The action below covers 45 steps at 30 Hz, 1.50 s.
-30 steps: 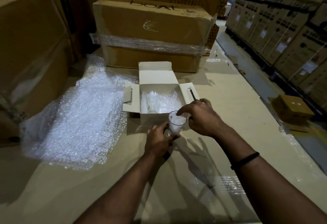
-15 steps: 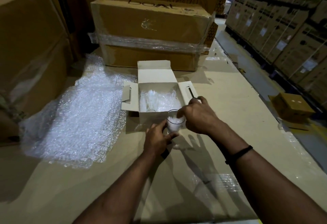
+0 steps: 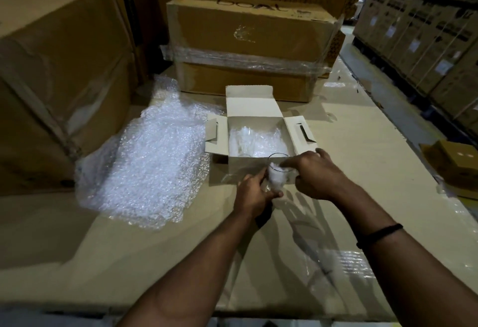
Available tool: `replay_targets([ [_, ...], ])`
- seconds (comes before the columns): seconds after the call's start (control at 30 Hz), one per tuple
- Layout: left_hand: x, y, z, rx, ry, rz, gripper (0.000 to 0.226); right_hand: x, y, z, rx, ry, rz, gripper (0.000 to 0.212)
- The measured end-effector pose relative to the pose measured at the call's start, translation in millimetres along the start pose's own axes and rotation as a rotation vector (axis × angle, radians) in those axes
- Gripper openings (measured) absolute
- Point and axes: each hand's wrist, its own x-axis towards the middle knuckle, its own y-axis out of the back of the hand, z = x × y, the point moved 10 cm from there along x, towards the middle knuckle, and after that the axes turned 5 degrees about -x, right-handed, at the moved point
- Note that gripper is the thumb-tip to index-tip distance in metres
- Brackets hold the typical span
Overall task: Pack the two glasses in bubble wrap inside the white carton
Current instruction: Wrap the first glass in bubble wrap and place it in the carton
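One glass [image 3: 279,169], bubble wrap [image 3: 274,182] stuffed inside, sits just in front of the white carton [image 3: 254,109]. Left hand [image 3: 254,193] fingers curl round its base. Right hand [image 3: 319,175] forefinger is at the rim, pinching or pushing, cannot tell. Thin, slick, breakable: grip low, gently.

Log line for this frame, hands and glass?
left hand: grips glass | right hand: fingers at glass rim | glass: bubble wrap inside, outside carton | carton: open

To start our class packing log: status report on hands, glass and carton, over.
Left hand grips glass, upright, in front of carton. Right hand at its rim; grip unclear. Wrap stuffed in glass. Carton open, nothing blocking it.
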Motion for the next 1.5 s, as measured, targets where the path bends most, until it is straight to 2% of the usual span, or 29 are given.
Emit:
replay_targets([
  [0.03, -4, 2, -2, -0.064, 0.029, -0.011, 0.089, -5, 11, 3, 0.048, -0.005, 0.101, 0.061],
  [0.1, -21, 18, -3, -0.291, 0.053, 0.043, 0.063, -18, 30, 9, 0.165, -0.026, 0.306, 0.053],
  [0.17, -47, 61, -1, -0.357, -0.034, 0.237, 0.037, -34, 43, 1, 0.31, -0.018, 0.522, 0.044],
  [0.23, -75, 120, 3, -0.198, -0.191, 0.497, 0.035, -47, 44, -22, 0.42, 0.024, 0.687, 0.038],
  [0.3, -93, 175, 4, 0.143, -0.294, 0.737, 0.033, -49, 28, -59, 0.454, 0.078, 0.711, 0.036],
  [0.33, -94, 195, -2, 0.296, -0.245, 0.8, 0.031, -44, 15, -78, 0.464, 0.102, 0.675, 0.036],
  [0.4, -82, 221, -21, 0.489, -0.059, 0.753, 0.033, -26, -19, -109, 0.5, 0.117, 0.537, 0.039],
  [0.47, -66, 233, -41, 0.591, 0.102, 0.597, 0.043, -3, -52, -133, 0.491, 0.114, 0.406, 0.047],
  [0.57, -52, 247, -54, 0.687, 0.213, 0.453, 0.033, 25, -89, -152, 0.436, 0.005, 0.206, 0.066],
  [0.67, -47, 265, -45, 0.66, 0.166, 0.506, 0.02, 33, -103, -157, 0.298, -0.069, 0.166, 0.071],
  [0.83, -52, 286, -22, 0.587, 0.041, 0.666, 0.029, 35, -102, -155, 0.262, -0.09, 0.203, 0.081],
  [1.07, -66, 283, -25, 0.436, -0.029, 0.641, 0.017, 34, -104, -153, 0.265, -0.12, 0.23, 0.081],
  [1.2, -86, 265, -9, 0.47, -0.178, 0.606, 0.006, 34, -99, -152, 0.318, -0.108, 0.254, 0.071],
  [1.27, -99, 241, -7, 0.47, -0.25, 0.535, 0.004, 33, -100, -142, 0.522, -0.153, 0.226, 0.054],
  [1.3, -106, 229, -8, 0.458, -0.288, 0.499, 0.004, 29, -99, -134, 0.778, -0.219, 0.217, 0.045],
  [1.37, -120, 206, -5, 0.45, -0.395, 0.43, 0.009, 25, -94, -124, 1.314, -0.385, 0.218, 0.038],
  [1.43, -133, 180, 2, 0.453, -0.519, 0.333, 0.013, 35, -79, -121, 1.495, -0.442, 0.22, 0.035],
  [1.5, -145, 155, 12, 0.483, -0.642, 0.2, 0.006, 45, -70, -127, 1.606, -0.513, 0.132, 0.025],
])
